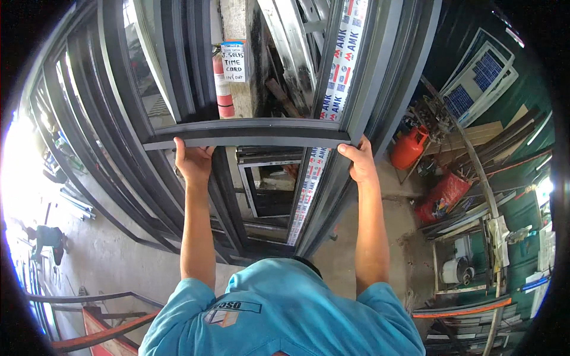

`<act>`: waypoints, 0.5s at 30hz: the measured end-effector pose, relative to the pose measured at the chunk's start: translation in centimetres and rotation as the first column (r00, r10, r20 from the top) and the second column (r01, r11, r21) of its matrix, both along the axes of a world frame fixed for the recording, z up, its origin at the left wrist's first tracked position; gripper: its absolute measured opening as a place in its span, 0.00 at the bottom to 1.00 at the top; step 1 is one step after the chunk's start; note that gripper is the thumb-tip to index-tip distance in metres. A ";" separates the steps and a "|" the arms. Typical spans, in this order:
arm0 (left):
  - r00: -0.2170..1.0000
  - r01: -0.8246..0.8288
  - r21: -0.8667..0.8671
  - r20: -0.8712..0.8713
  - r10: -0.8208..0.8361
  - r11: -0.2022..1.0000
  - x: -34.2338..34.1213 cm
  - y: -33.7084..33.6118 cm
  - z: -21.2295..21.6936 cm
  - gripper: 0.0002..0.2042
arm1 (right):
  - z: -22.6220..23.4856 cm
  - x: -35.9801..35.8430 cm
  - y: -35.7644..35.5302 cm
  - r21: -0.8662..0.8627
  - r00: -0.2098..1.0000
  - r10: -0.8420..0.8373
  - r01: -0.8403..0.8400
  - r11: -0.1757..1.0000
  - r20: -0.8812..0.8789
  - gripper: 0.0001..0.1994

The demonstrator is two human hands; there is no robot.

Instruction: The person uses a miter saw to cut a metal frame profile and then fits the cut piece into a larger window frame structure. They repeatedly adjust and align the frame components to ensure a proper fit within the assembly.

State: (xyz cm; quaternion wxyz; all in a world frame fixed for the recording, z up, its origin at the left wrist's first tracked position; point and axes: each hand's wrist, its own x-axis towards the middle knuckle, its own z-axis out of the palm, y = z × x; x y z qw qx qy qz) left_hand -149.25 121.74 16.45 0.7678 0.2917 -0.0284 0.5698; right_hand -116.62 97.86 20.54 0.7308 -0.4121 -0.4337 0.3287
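A: From the far left, a row of dark frames (77, 118) is seen, bowed by the lens. And then the left hand (195, 161)! It is raised at the end of a nearly straight forearm, with the thumb pointed up.

B: And the state of that grip?

A: Clamped on the crossbar (246, 139), near its left end: the thumb is pressed to the near side, and the other fingers are tucked beneath.

B: So how is the bar laid?

A: Its long axis is run left to right, close to level, between two uprights of the dark grey frame (363, 77). The frame itself is placed straight ahead of the teal shirt (285, 302). Its long axis is set across the bar, up and down the view, and its sides are drawn closer together toward the shirt.

B: White printed film (341, 65) is spotted inside the right upright!

A: Right beside it, the right hand (360, 161): the forearm is held up, the thumb is angled left over the corner, and the fingers are hooked round the upright. That grip is closed on the frame too.

B: Farther right, an orange-red gas cylinder (409, 147) is seen, well apart from the hand.
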 end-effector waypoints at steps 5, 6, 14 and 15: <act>0.996 -0.088 -0.030 -0.016 0.088 0.996 0.5 -0.3 -0.1 0.25 | -0.3 -0.5 -0.3 -0.017 1.000 -0.031 0.031 0.999 -0.001 0.26; 0.991 -0.132 -0.058 -0.030 0.131 0.990 0.6 -0.5 -0.1 0.26 | -0.8 -0.4 -0.5 -0.034 0.999 -0.032 0.032 0.999 0.019 0.27; 0.997 -0.066 0.010 -0.047 0.067 0.998 0.0 0.3 -2.6 0.25 | -5.3 -0.6 -1.3 -0.048 0.995 -0.020 0.016 0.999 -0.095 0.26; 0.996 -0.071 0.020 -0.048 0.072 0.997 -0.2 0.4 -2.4 0.25 | -5.6 -0.6 -1.1 -0.037 0.995 -0.035 0.032 0.999 -0.096 0.26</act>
